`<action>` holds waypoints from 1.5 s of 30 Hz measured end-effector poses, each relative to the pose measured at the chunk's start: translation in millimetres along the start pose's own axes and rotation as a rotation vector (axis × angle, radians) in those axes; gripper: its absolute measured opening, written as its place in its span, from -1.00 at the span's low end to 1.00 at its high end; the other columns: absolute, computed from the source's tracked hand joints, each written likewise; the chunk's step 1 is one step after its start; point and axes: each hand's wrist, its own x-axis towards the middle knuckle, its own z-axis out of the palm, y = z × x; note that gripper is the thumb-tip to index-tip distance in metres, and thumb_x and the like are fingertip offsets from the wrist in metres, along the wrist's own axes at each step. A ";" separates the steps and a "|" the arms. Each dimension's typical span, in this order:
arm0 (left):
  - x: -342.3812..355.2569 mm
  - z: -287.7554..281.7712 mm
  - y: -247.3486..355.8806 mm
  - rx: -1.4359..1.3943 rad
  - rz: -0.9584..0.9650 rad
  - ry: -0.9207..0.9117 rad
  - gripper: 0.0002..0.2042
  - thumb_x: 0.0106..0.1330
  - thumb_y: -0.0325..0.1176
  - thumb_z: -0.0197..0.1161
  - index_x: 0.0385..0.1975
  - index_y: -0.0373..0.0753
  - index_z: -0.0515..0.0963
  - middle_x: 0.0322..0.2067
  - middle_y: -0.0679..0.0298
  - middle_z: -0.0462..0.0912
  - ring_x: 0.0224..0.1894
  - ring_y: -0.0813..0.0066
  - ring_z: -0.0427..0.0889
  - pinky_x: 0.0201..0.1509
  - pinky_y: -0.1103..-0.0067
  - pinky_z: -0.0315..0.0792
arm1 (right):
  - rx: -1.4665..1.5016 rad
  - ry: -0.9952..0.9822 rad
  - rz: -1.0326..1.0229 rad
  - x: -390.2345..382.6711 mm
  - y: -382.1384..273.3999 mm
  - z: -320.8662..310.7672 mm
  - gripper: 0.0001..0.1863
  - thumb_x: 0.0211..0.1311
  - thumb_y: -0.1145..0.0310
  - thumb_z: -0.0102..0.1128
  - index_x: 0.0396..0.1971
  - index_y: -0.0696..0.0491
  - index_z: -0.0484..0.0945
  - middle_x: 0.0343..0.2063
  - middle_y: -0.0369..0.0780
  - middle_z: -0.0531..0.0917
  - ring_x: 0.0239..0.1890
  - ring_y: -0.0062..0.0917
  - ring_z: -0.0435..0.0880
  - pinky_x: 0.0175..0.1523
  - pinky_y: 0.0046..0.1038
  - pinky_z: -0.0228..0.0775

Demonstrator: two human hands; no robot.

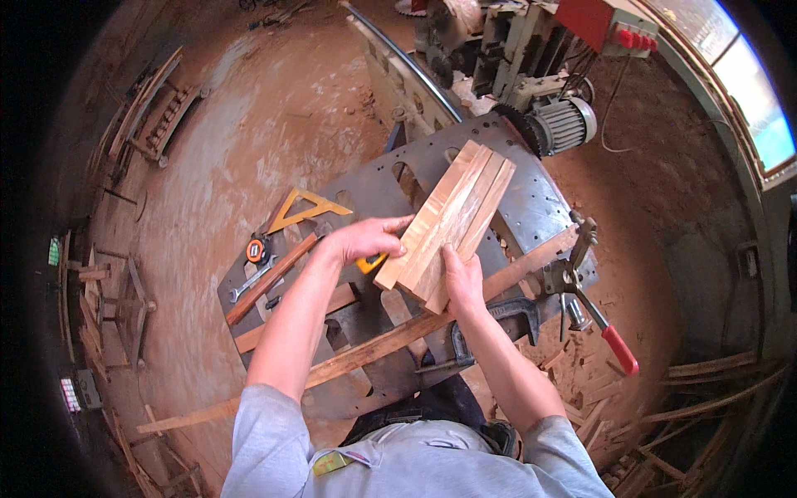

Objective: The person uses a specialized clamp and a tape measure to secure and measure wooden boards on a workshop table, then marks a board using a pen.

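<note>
Both my hands hold a bundle of short, pale wooden boards (pixel 452 220) lying side by side, tilted above a perforated metal table (pixel 369 187). My left hand (pixel 369 239) is closed on the bundle's left edge near its lower end, index finger stretched against the side. On the right edge, my right hand (pixel 463 282) grips with its thumb on top; its other fingers are mostly hidden. Part of a yellow and black object (pixel 371 262) shows beneath my left hand. Under my right wrist, a long wooden strip (pixel 365 353) crosses the table's near side.
Left on the table are a yellow set square (pixel 320 200), an orange and black tape measure (pixel 256 250), a wrench (pixel 251 281) and a reddish wood strip (pixel 274 280). A C-clamp (pixel 530 314) and red-handled clamp (pixel 618 350) sit right. A motor (pixel 564 124) stands beyond.
</note>
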 end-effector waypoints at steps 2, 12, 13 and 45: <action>13.9 -20.4 -0.5 0.050 -0.028 -0.026 -0.15 0.05 -0.46 0.25 0.52 -0.08 0.31 0.21 0.27 0.61 0.18 0.49 0.53 0.33 0.53 0.36 | -0.018 -0.008 0.009 12.8 9.5 5.2 -0.44 0.45 0.23 0.24 0.26 0.31 0.40 0.11 -0.06 0.64 0.13 -0.37 0.63 0.22 -0.33 0.47; 57.8 -65.4 -5.4 0.459 -0.133 -0.048 -0.18 0.02 -0.29 0.27 0.47 0.00 0.40 0.25 0.20 0.65 0.24 0.40 0.58 0.37 0.48 0.38 | -0.132 -0.010 0.216 38.8 8.6 21.6 -0.37 0.37 0.18 0.33 0.22 0.31 0.35 0.08 -0.02 0.63 0.09 -0.31 0.64 0.13 -0.28 0.53; 55.3 -67.7 -1.9 0.468 -0.133 -0.056 -0.18 0.03 -0.28 0.27 0.47 0.01 0.39 0.25 0.20 0.65 0.25 0.38 0.58 0.37 0.47 0.38 | -0.093 -0.030 0.203 36.9 2.8 23.5 -0.37 0.35 0.20 0.34 0.19 0.35 0.36 0.07 0.01 0.64 0.08 -0.30 0.66 0.14 -0.31 0.54; 99.8 -55.5 -40.3 0.901 0.111 0.903 -0.57 0.34 -0.04 0.35 0.01 -0.27 0.64 0.11 0.07 0.57 0.23 0.05 0.43 0.27 0.09 0.43 | 0.001 0.037 0.537 18.8 -12.1 -16.2 -0.63 0.43 0.25 0.25 0.13 0.07 0.49 -0.06 -0.17 0.66 -0.02 -0.34 0.67 0.06 -0.25 0.59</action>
